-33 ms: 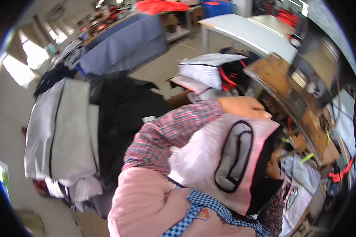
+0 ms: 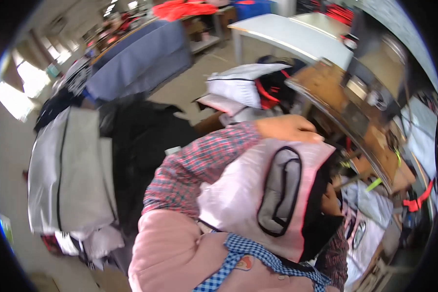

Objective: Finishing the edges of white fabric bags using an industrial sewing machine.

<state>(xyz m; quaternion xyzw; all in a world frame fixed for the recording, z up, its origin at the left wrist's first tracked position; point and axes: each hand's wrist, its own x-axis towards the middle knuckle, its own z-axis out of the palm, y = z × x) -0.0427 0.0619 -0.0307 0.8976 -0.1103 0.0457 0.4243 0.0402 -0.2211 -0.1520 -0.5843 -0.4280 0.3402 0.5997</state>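
Observation:
A pinkish-white fabric panel (image 2: 238,194) hangs in front of my body. It has a black-bound oval window (image 2: 280,191) with grey inside and a pink edge, with black cloth (image 2: 321,226) along its right side. My left hand (image 2: 288,128) reaches across with fingers closed on the panel's top edge, near its upper corner. My right hand (image 2: 330,200) is at the black cloth on the right side and appears to grip it; most of its fingers are hidden.
On the left lie stacked pale grey pieces (image 2: 82,170) and black fabric (image 2: 141,131). To the right stands a wooden-topped sewing table (image 2: 321,80), with white fabric pieces (image 2: 367,219) below it. White and red-trimmed pieces (image 2: 238,82) lie ahead. A white table (image 2: 287,34) stands behind.
The surroundings shift a little to the left in view as the head turns slightly. Both hands keep their hold on the fabric panel.

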